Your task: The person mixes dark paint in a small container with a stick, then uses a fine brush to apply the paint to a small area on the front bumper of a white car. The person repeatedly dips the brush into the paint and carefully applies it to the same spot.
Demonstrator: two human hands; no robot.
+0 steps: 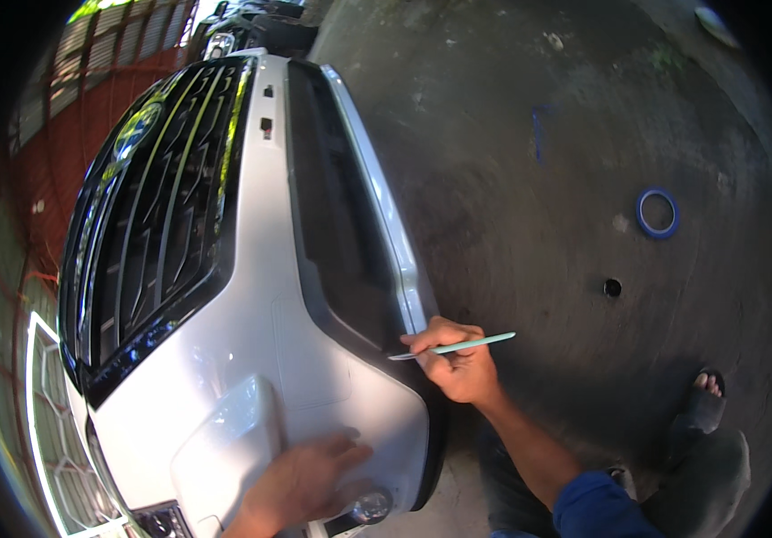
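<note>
My right hand (460,360) is closed around a slim mint-green pen-like tool (485,342) with a pale, narrow tip. That tip rests at or just over the lower corner of the dark grille insert (341,206) in a white car bumper (314,363); whether it touches cannot be made out. Some fingers lie close to the silvery lower trim strip (386,215). My left hand (305,484), smeared by motion, is over the bumper near a round fog lamp (372,507), fingers stretched out and nothing visible in them.
A black slatted radiator grille (166,206) fills the car's front at left. On the dark concrete floor (529,233) lie a roll of blue tape (658,213), a small black round object (612,288) and a blue strip (538,134). My sandalled foot (709,386) is at lower right.
</note>
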